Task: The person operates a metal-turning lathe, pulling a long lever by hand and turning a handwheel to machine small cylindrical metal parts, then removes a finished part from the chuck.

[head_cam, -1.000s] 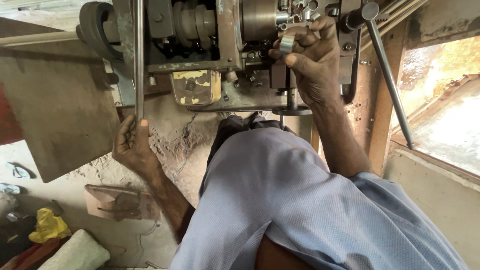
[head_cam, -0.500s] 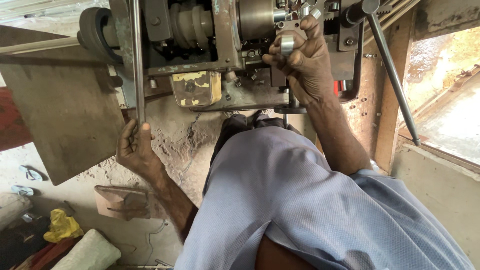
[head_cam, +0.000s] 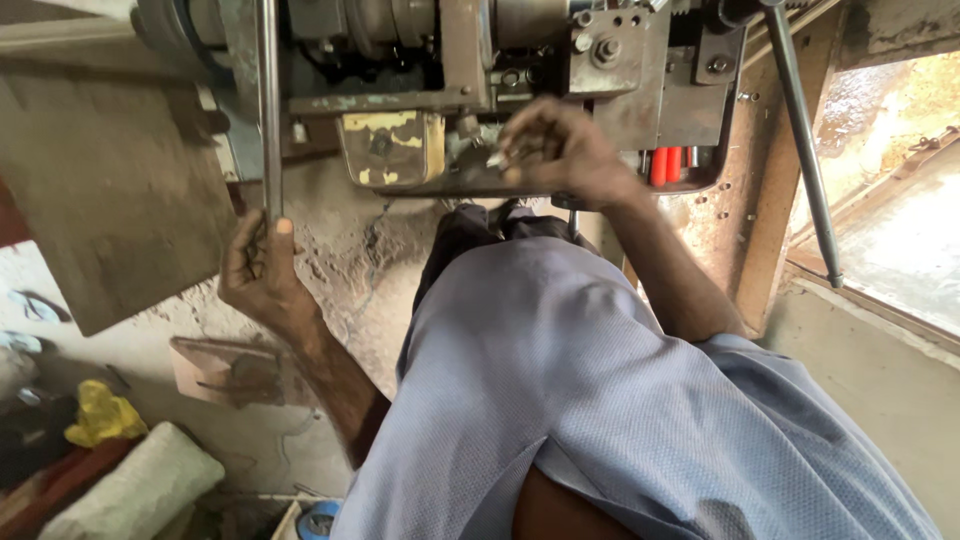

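A thin metal rod (head_cam: pixel 268 110) is grasped at its lower end by the left hand (head_cam: pixel 262 275), the fingers curled round it and the thumb laid along it; the rod rises straight up past the left side of the machine (head_cam: pixel 450 80) and out of view. The right hand (head_cam: pixel 560 155) is held against the underside of the machine, just right of a worn yellow box (head_cam: pixel 392 148). Its fingers are bunched on something small and pale, but what is pinched cannot be told.

Two red cylinders (head_cam: pixel 668 165) are seen just right of that hand, and a long grey lever (head_cam: pixel 805 150) slants down at the far right. A flat wooden board (head_cam: pixel 100 190) leans at the left.

The right hand's fingers are judged to lie close to exposed metal parts; if the rod is pulled while they rest there, they could be caught or nipped. The loose blue shirt (head_cam: pixel 600 400) hangs near the machine and could be snagged.
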